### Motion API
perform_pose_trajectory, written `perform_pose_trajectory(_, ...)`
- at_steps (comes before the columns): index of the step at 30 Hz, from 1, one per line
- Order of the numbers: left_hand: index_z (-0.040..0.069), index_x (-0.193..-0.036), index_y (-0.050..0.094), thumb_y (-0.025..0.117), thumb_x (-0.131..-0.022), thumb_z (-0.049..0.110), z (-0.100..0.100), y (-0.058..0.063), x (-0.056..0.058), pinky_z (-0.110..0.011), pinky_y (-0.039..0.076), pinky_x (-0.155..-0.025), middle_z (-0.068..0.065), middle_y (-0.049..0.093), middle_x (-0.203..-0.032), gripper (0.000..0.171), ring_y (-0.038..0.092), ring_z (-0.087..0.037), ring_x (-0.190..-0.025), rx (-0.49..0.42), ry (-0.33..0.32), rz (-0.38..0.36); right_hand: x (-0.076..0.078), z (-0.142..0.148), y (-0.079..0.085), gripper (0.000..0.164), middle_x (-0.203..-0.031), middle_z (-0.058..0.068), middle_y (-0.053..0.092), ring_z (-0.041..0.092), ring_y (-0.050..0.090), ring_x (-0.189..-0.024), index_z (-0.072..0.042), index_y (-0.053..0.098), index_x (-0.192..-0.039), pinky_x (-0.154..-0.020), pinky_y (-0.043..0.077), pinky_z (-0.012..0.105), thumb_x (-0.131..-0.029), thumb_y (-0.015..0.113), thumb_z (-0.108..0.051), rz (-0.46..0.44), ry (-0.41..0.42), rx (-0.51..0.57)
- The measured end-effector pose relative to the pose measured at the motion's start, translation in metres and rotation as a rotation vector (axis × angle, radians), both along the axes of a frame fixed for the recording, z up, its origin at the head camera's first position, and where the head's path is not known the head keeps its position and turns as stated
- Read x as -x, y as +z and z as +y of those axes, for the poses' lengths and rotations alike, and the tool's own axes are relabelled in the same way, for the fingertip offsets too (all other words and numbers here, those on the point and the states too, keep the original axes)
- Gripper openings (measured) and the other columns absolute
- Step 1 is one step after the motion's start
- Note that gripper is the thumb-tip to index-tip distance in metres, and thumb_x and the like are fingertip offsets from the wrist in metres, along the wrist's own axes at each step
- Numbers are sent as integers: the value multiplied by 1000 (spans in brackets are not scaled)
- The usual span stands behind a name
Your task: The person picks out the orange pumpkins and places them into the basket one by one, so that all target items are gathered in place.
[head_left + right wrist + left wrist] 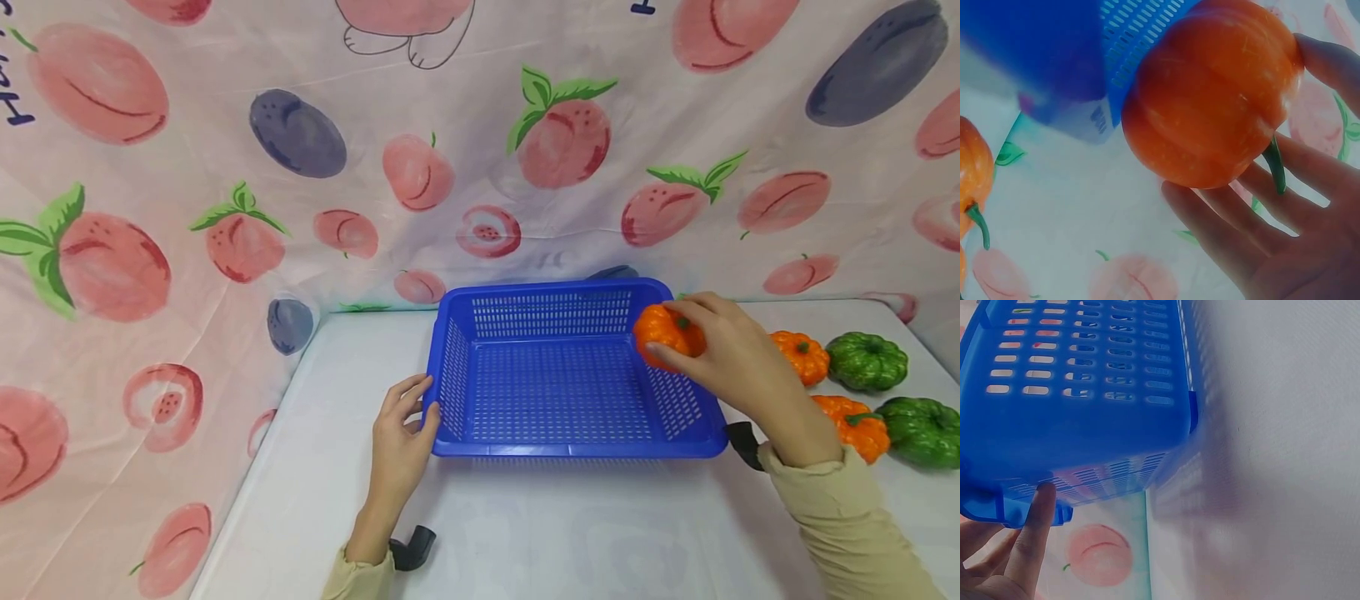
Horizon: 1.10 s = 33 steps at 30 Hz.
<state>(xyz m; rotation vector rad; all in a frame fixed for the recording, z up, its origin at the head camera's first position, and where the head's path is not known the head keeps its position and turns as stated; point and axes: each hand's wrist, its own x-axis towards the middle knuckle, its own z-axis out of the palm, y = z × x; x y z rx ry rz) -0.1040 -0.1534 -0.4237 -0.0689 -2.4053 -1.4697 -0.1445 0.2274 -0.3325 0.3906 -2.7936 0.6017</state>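
A blue plastic basket (562, 450) with slotted walls stands on the white table, its inside bare. My left hand (402, 437) holds its left rim; in the left wrist view, one finger (1034, 534) lies against the basket's outer wall (1079, 431). Above the right rim, my right hand (723, 354) grips a small orange pumpkin (660, 333) between thumb and fingers. The right wrist view shows this pumpkin (1210, 94) close up, its green stem toward the palm, with the hand's fingers (1210, 231) spread along one side.
To the right lie two more orange pumpkins (801, 357) (858, 429) and two green pumpkins (867, 361) (922, 432). Behind the table (525, 533) hangs a pink fruit-print cloth (525, 225). Black pieces show at the left wrist (412, 550) and right wrist (744, 446).
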Motion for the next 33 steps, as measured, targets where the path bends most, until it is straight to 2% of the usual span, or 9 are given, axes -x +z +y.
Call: perform_pose_trajectory(33, 0, -130, 63, 64, -93, 1, 0, 1, 0, -27, 61, -81, -9, 55, -138, 38, 65, -23, -104, -21, -6, -14, 17, -17, 2, 57, -126, 27, 56, 45, 55, -110, 4, 61, -126, -90, 52, 62, -88, 74, -37, -31, 35, 8)
